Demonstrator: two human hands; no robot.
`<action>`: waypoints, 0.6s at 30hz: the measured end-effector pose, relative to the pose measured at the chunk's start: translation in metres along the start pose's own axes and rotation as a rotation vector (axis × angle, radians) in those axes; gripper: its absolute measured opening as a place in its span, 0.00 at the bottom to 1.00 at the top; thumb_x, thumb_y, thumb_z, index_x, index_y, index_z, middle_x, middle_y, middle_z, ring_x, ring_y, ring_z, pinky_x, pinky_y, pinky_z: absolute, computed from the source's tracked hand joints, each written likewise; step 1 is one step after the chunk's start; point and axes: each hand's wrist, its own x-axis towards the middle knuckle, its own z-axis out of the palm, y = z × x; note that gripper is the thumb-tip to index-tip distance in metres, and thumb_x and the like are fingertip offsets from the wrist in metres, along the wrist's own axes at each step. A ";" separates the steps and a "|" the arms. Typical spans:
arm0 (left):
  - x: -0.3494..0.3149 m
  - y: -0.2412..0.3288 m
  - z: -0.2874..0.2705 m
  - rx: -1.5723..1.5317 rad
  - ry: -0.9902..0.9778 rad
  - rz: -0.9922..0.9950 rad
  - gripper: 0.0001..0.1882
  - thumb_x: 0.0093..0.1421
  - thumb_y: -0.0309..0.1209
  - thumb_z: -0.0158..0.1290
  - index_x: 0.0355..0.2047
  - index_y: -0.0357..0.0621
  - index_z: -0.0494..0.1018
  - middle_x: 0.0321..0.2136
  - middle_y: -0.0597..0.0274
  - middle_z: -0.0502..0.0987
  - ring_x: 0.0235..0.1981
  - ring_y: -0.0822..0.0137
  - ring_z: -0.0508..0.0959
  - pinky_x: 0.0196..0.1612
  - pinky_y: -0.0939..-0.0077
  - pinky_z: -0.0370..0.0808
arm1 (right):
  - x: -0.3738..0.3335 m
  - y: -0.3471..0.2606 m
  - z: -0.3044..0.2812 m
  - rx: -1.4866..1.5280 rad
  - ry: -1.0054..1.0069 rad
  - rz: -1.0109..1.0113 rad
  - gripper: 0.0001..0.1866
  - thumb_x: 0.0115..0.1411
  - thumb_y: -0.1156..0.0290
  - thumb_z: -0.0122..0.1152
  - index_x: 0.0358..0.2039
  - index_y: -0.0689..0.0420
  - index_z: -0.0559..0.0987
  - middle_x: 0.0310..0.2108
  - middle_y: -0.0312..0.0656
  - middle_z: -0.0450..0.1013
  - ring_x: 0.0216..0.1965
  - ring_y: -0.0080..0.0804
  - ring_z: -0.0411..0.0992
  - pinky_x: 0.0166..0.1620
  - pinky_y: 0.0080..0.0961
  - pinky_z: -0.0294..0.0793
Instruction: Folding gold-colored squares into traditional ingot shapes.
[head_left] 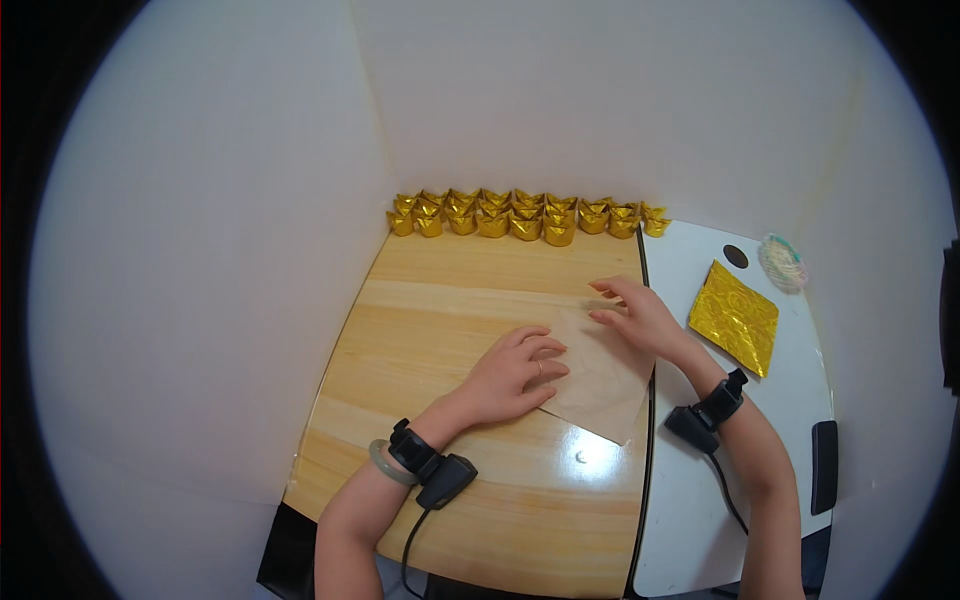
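- Because the thin, translucent tan paper square (597,390) looks flimsy, uneven pressure could crease it; lies flat on the pale wood-grain tabletop (400,330).
- Left hand (508,376), at its nine o'clock: fingers parted, loosely curled, no grip seen; a careless drag could skew the sheet.
- Right hand (640,322), one o'clock: thumb and fingers apart, nothing pinched (actual contact: cannot tell).
- Three o'clock corner sits by the narrow black seam (649,450); could snag there if slid.
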 end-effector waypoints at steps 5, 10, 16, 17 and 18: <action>-0.005 -0.005 0.004 0.158 0.089 -0.239 0.19 0.51 0.36 0.56 0.44 0.46 0.72 0.46 0.54 0.66 0.51 0.52 0.61 0.55 0.61 0.60 | -0.015 -0.015 0.004 0.017 -0.237 -0.085 0.28 0.50 0.56 0.63 0.47 0.61 0.71 0.45 0.48 0.68 0.49 0.43 0.65 0.51 0.33 0.64; -0.001 0.002 0.001 0.124 0.018 -0.286 0.29 0.47 0.42 0.60 0.49 0.46 0.69 0.45 0.54 0.65 0.50 0.53 0.60 0.55 0.63 0.60 | -0.030 -0.022 0.001 -0.192 -0.364 -0.299 0.42 0.41 0.47 0.68 0.51 0.60 0.67 0.52 0.48 0.62 0.56 0.45 0.56 0.58 0.34 0.58; -0.003 -0.001 0.000 0.176 0.020 -0.276 0.34 0.42 0.47 0.63 0.48 0.46 0.69 0.44 0.56 0.66 0.50 0.53 0.61 0.56 0.63 0.58 | -0.032 -0.015 -0.003 -0.224 -0.328 -0.289 0.39 0.43 0.50 0.66 0.52 0.58 0.66 0.52 0.49 0.63 0.54 0.45 0.61 0.56 0.33 0.62; -0.004 -0.001 -0.001 0.224 0.029 -0.262 0.34 0.42 0.47 0.63 0.48 0.46 0.70 0.43 0.56 0.66 0.50 0.53 0.61 0.56 0.62 0.58 | -0.032 -0.016 -0.004 -0.246 -0.330 -0.261 0.38 0.44 0.53 0.66 0.53 0.58 0.66 0.51 0.49 0.64 0.53 0.45 0.62 0.55 0.33 0.63; -0.004 -0.003 -0.001 0.223 0.040 -0.261 0.34 0.42 0.47 0.63 0.48 0.46 0.70 0.43 0.56 0.66 0.50 0.53 0.61 0.56 0.62 0.58 | -0.032 -0.020 -0.006 -0.256 -0.333 -0.265 0.38 0.44 0.53 0.66 0.53 0.58 0.66 0.51 0.49 0.64 0.53 0.45 0.62 0.55 0.33 0.63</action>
